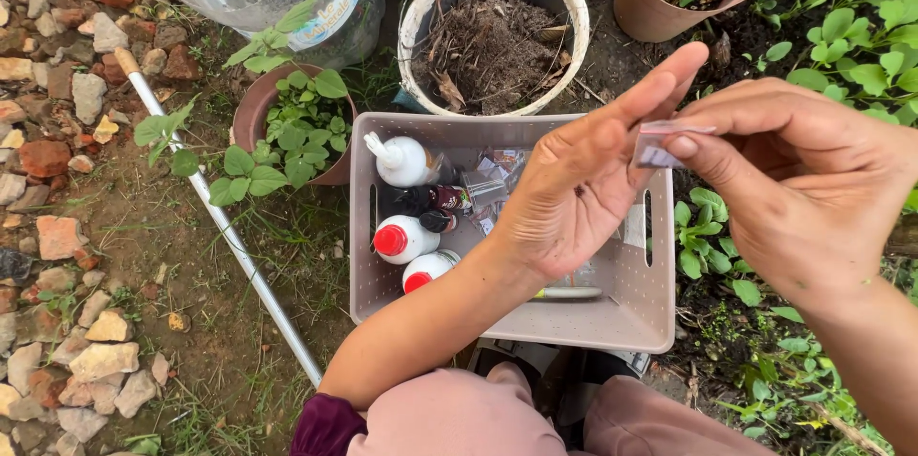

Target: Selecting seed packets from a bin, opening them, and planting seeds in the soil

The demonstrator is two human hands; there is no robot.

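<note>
I see the grey plastic crate [612, 322] sitting on the soil below both hands, bottles and packets inside. My left hand [574, 193] hangs flat and unclenched above it, palm up. My right hand [794, 174] pinches a small packet [658, 143] just beside the left fingertips, its long axis roughly level, with free space all round.

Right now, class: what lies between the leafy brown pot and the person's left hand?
In the head view, white bottles in the grey crate.
</note>
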